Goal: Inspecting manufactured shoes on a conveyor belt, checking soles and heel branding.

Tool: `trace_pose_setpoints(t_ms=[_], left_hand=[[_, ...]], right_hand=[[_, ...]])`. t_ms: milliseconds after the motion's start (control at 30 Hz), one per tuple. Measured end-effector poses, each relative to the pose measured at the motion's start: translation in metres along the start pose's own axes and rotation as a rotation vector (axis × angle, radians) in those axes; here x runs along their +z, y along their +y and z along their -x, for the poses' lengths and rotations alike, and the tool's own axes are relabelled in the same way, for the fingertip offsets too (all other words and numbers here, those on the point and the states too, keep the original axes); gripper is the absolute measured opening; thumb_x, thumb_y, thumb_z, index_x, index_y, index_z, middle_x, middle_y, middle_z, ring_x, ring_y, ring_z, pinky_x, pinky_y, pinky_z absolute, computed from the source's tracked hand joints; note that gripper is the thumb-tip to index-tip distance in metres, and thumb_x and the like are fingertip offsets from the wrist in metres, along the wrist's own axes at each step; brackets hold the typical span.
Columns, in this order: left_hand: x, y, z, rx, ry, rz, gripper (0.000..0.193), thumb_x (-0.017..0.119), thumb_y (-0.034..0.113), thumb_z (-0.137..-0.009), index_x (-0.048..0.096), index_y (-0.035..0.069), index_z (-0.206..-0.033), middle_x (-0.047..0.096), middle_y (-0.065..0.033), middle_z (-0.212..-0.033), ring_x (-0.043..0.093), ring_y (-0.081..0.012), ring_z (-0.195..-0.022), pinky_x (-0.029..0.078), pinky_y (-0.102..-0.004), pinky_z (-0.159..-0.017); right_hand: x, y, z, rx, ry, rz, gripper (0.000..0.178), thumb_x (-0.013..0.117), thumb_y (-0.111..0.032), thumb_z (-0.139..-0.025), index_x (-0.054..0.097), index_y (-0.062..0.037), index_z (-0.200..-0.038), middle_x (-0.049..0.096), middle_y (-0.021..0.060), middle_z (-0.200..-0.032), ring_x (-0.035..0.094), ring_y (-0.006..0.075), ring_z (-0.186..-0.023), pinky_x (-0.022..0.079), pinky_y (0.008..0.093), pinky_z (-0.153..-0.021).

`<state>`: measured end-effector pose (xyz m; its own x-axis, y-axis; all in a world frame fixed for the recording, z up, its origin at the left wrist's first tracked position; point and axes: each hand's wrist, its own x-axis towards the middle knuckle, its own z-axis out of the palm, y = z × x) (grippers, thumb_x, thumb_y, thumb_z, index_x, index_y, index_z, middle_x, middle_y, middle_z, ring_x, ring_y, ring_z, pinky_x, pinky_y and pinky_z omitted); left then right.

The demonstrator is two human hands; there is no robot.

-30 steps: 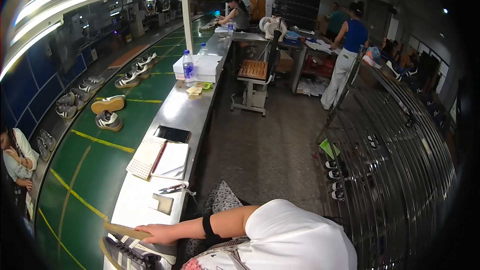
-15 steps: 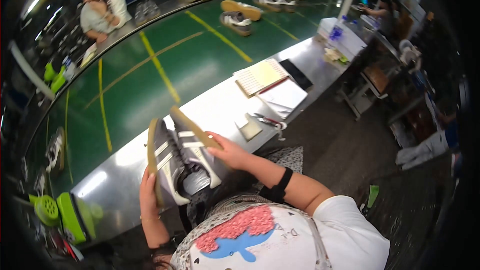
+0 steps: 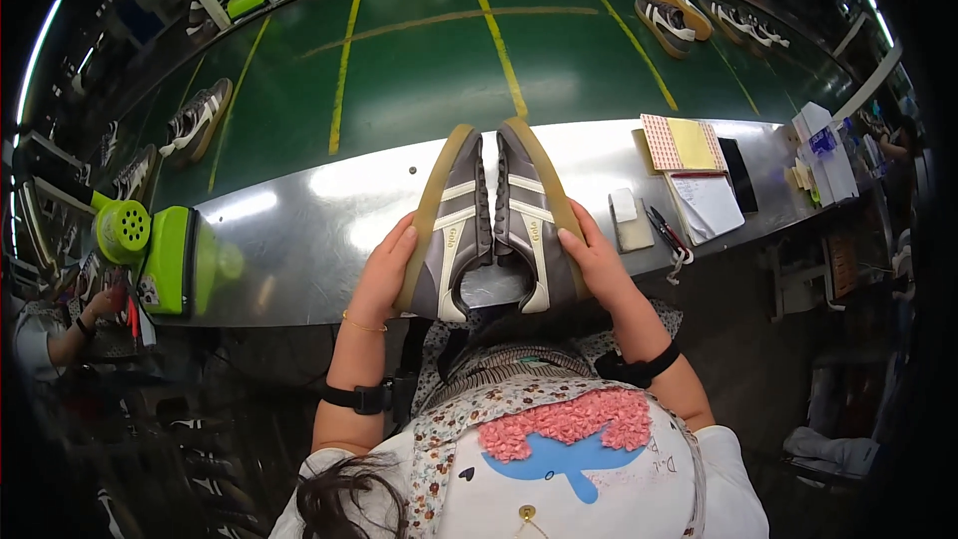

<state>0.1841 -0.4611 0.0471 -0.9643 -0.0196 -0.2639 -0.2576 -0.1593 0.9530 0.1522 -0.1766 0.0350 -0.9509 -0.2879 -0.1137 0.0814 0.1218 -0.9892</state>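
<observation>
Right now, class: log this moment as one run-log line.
left hand: holds left grey shoe | right hand: holds right grey shoe | shoes: side by side, over steel table | nearby: notebook, green machine

The two shoes (image 3: 496, 220) are grey with cream stripes and tan gum soles, lying on a shiny silver worktop (image 3: 309, 240). Behind it runs a dark green belt (image 3: 419, 70) marked with yellow lines, and a lime-green machine (image 3: 165, 255) stands at the left. A notebook (image 3: 682, 143) shows a yellow page beside a red-checked one.
</observation>
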Motion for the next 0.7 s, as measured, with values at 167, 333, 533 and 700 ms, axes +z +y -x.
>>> trace_pose_setpoints(t_ms=[167, 333, 533, 700], left_hand=[[-0.002, -0.004, -0.002, -0.006, -0.022, 0.051, 0.043, 0.043, 0.026, -0.096, 0.043, 0.001, -0.131, 0.052, -0.0086, -0.122, 0.05, -0.0132, -0.107, 0.04, -0.0254, -0.091], [-0.005, -0.003, -0.003, -0.013, 0.012, -0.051, 0.043, 0.043, 0.026, -0.097, 0.042, 0.001, -0.132, 0.053, -0.0092, -0.121, 0.051, -0.0133, -0.107, 0.041, -0.0261, -0.091], [0.004, 0.001, -0.012, -0.24, -0.064, 0.825, 0.045, 0.027, 0.029, -0.098, 0.044, -0.002, -0.125, 0.055, -0.02, -0.117, 0.058, -0.0349, -0.101, 0.049, -0.0447, -0.087], [0.029, 0.005, -0.014, -0.156, -0.195, 1.091, 0.036, 0.034, 0.023, -0.096, 0.05, -0.002, -0.116, 0.058, -0.0185, -0.112, 0.059, -0.0325, -0.099, 0.05, -0.044, -0.086]], right_hand=[[0.002, 0.001, -0.001, 0.052, 0.007, -0.028, 0.055, 0.049, -0.024, -0.092, 0.029, -0.0047, -0.139, 0.041, 0.0101, -0.133, 0.037, 0.0174, -0.122, 0.028, 0.0286, -0.102], [0.001, -0.004, -0.002, 0.02, 0.049, 0.087, 0.052, 0.047, -0.026, -0.093, 0.031, -0.0063, -0.138, 0.046, 0.0124, -0.128, 0.045, 0.0194, -0.116, 0.036, 0.0306, -0.096], [0.017, -0.02, -0.015, 0.343, 0.083, -0.965, 0.038, 0.038, -0.026, -0.097, 0.045, -0.0039, -0.127, 0.053, 0.0121, -0.122, 0.055, 0.0225, -0.108, 0.046, 0.0369, -0.091], [0.049, -0.03, -0.026, 0.202, -0.013, -1.117, 0.033, 0.037, -0.026, -0.097, 0.049, -0.0041, -0.119, 0.058, 0.0099, -0.115, 0.059, 0.0223, -0.102, 0.05, 0.0372, -0.088]])
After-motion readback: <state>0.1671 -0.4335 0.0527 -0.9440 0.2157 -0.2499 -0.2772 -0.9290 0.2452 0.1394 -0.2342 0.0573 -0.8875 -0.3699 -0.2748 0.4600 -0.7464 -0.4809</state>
